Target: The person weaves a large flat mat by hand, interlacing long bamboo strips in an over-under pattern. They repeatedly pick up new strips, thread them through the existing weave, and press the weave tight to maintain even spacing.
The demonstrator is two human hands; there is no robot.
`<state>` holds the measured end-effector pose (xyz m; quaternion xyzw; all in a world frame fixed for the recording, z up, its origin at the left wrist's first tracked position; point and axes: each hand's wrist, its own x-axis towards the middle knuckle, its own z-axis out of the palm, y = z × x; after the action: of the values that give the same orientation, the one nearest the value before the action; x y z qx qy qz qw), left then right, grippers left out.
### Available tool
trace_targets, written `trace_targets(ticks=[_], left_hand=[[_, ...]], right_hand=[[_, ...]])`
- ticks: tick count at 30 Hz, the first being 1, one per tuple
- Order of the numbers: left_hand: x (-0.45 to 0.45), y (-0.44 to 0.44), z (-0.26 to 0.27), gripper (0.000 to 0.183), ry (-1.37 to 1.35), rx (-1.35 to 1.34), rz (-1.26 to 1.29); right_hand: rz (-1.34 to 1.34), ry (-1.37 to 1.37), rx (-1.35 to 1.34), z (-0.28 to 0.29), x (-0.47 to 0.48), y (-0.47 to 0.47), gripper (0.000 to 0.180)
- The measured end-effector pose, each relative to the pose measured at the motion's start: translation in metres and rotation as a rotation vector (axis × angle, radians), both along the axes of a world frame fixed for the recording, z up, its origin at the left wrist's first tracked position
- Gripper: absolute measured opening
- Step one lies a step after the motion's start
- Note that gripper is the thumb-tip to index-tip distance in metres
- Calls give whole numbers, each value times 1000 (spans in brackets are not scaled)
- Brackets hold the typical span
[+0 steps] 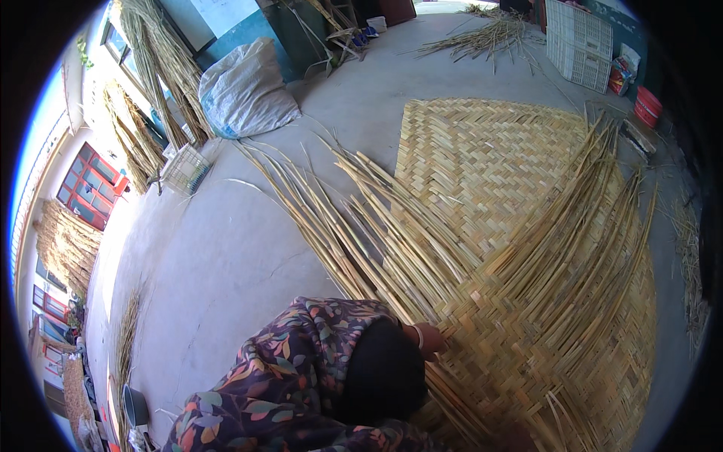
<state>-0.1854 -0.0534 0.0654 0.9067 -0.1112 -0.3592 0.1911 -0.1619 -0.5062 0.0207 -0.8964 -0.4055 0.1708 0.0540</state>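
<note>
My left hand (432, 342), with a pale bracelet at the wrist, touches the left edge of a herringbone-woven reed mat (508, 344). Its fingers are curled, but their tips are hidden against the weave. Long split reed strips (406, 243) run out from that edge across the floor. More loose strips (587, 248) stick up from the weave and lie over the mat's right half. A dim, blurred patch at the bottom edge appears to be my right hand (517, 438), low over the mat; its fingers cannot be made out. A leaf-patterned sleeve (282, 361) and a dark rounded shape (384, 373) cover the lower middle.
A white woven sack (248, 87) stands by the wall, near tall reed bundles (164, 73) and a plastic crate (186, 169). Loose reeds (486, 39) lie at the back. Stacked white crates (579, 45) and a red bucket (648, 107) are at right. A grey bucket (134, 405) sits lower left.
</note>
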Motion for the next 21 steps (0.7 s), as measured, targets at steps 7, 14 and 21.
trace_targets(ticks=[7,14,21], left_hand=[[11,21,-9,30,-141,-253,460],[65,139,-32,39,-506,-454,1467],[118,237,-71,32,-494,-237,1832]], right_hand=[[-46,171,-70,15,-21,-13,46],[-240,-20,-196,99,0,-78,39],[-354,-194,120,201,30,-152,32]])
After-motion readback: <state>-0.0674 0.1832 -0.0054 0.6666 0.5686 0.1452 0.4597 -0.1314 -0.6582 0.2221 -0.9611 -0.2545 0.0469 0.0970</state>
